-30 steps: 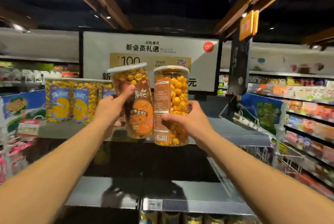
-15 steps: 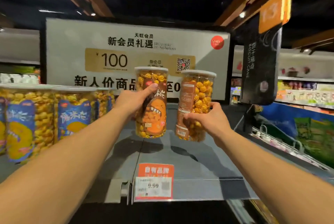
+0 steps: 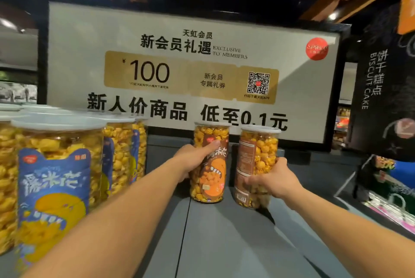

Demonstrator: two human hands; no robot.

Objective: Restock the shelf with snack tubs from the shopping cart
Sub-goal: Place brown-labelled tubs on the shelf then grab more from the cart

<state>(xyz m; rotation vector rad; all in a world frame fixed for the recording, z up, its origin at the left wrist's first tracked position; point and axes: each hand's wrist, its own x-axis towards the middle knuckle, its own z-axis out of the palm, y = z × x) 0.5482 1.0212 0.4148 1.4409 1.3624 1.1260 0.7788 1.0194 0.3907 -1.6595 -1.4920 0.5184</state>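
The left hand (image 3: 195,161) grip wraps a clear plastic popcorn tub with orange label (image 3: 211,180). The right hand (image 3: 277,180) grip wraps a second clear plastic tub with brown label (image 3: 258,149). Both tubs are at the grey metal shelf (image 3: 224,237).

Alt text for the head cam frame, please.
A person's left hand grips an orange-label tub of popcorn, the right hand a brown-label tub, both upright at a grey shelf before a white sign. Blue-label tubs stand at left.
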